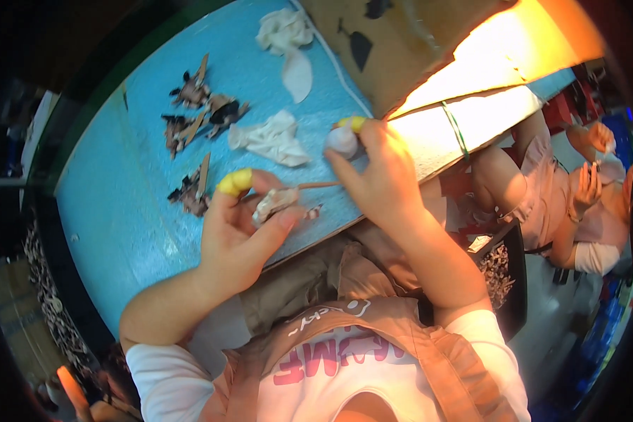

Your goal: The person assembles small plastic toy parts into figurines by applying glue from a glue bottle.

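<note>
Head view: left hand fingers pinching stick piece, right hand fingers pinching white lump, crumpled cloth beyond.

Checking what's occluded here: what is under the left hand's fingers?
The left hand pinches a pale crumpled piece on a thin wooden stick above the blue table. The fingers cover the piece's left end.

Hidden, blurred or cut off

The left hand covers part of the pale piece on the stick; the right hand hides most of the white lump. The dark bits on the blue surface are too small to make out. The board is washed out by glare, and the picture's rim is dark and blurred.
</note>
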A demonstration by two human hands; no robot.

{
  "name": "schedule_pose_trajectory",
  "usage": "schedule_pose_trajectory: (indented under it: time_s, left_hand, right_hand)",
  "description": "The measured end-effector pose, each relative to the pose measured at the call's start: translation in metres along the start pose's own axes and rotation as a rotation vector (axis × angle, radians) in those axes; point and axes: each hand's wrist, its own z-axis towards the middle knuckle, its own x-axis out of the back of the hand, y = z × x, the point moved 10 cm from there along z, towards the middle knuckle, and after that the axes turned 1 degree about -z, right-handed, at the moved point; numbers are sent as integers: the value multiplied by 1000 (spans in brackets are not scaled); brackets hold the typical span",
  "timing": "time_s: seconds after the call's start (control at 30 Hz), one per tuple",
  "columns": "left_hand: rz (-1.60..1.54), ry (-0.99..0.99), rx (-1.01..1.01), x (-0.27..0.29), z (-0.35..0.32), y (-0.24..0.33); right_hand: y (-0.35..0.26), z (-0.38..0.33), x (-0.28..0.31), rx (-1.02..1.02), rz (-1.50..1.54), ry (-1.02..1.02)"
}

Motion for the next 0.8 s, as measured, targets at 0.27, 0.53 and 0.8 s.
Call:
schedule_pose_trajectory:
  time_s: [0.27, 0.53, 0.8]
  left_hand:
    - [-64, -2, 96, 4, 2, -9]
    - [-85, -125, 117, -15, -1, -15]
    - [-210, -119, 163, -16, -2, -18]
  right_hand:
    - [20, 7, 79, 38, 39, 366]
    - [127, 89, 65, -73, -534, -50]
    - [99, 44, 108, -177, 157, 202]
